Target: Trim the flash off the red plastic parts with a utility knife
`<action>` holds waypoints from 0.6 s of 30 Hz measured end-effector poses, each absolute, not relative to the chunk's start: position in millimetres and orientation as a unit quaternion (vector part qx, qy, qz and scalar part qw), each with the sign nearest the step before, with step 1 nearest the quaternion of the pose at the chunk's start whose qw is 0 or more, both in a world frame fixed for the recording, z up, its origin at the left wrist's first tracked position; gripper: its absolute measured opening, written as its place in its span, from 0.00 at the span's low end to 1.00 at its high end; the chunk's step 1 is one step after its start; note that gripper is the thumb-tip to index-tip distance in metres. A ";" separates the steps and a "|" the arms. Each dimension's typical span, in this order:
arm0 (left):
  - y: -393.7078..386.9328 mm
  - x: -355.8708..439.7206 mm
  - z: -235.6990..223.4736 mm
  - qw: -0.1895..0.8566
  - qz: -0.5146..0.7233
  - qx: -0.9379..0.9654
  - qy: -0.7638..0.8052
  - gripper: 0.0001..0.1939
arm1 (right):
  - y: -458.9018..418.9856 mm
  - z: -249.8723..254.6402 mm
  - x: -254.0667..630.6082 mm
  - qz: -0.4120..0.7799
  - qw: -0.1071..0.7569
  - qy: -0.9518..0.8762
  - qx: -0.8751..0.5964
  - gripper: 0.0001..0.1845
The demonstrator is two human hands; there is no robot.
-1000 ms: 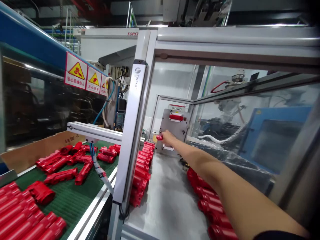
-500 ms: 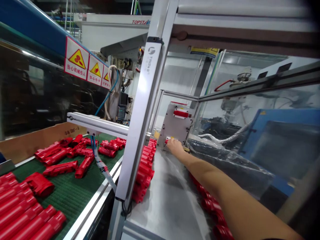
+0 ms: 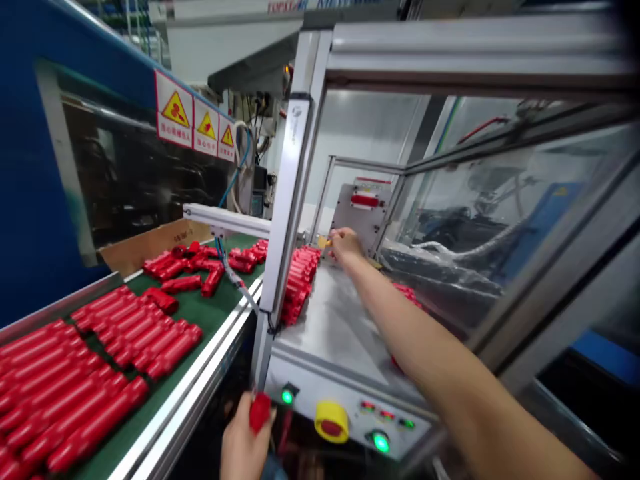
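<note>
My left hand, low in the middle of the view, is closed round a red plastic part; only its rounded end shows above the fingers. Further off, my right hand is stretched into the frame, in front of the upright grey plate. Its fingers are pinched together, and whatever is between them is too small and blurred to name. On the plate's upper part sits a red piece. A stack of red tubular plastic parts lies along the left side of the metal bench top.
A green conveyor on the left carries rows of red parts and a loose heap. An aluminium post stands between conveyor and bench. The front panel has green lit buttons and a yellow-ringed button. Clear panels close the right side.
The view has tilted down, showing the front panel. My left hand has come into view with a red part. My right hand has moved off the plate's lower fixture towards its left edge.
</note>
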State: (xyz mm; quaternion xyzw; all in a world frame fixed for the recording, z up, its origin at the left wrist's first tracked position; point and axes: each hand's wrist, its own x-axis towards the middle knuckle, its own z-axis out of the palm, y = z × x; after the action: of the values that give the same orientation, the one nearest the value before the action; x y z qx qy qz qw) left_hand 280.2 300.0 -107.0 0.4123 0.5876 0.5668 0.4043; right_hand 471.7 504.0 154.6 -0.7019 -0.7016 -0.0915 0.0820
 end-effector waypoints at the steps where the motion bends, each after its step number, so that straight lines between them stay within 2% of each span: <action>1: 310.5 284.4 -114.5 0.404 0.549 0.437 0.587 0.09 | 470.6 135.3 471.0 -0.062 0.083 -0.711 -0.696 0.22; 3: 325.6 291.1 -129.7 0.400 0.524 0.476 0.582 0.09 | 393.9 87.7 482.1 -0.007 0.070 -0.724 -0.687 0.23; 6: 334.5 294.8 -144.1 0.385 0.511 0.511 0.574 0.08 | 288.6 10.2 523.4 0.054 0.005 -0.687 -0.725 0.24; 8: 335.3 294.7 -148.0 0.373 0.513 0.526 0.566 0.07 | 249.4 -35.8 555.5 0.058 -0.014 -0.641 -0.765 0.14; 9: 335.3 294.8 -149.2 0.367 0.517 0.532 0.562 0.07 | 240.6 -55.5 569.2 0.065 -0.013 -0.631 -0.773 0.10; 10: 335.4 295.3 -150.3 0.362 0.521 0.536 0.557 0.06 | 237.8 -72.7 580.3 0.074 -0.005 -0.634 -0.770 0.10; 14: 338.6 302.7 -153.9 0.346 0.548 0.534 0.544 0.03 | 252.9 -118.4 600.1 0.060 0.043 -0.649 -0.757 0.16; 18: 337.4 310.6 -149.9 0.368 0.590 0.472 0.542 0.07 | 257.6 -134.8 610.7 0.011 0.090 -0.653 -0.752 0.18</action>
State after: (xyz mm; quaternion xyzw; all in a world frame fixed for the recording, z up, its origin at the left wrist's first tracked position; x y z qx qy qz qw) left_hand 310.6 337.4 -149.9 0.4721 0.5419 0.5898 0.3683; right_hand 610.7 257.6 -134.8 -0.7517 -0.6533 0.0112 0.0902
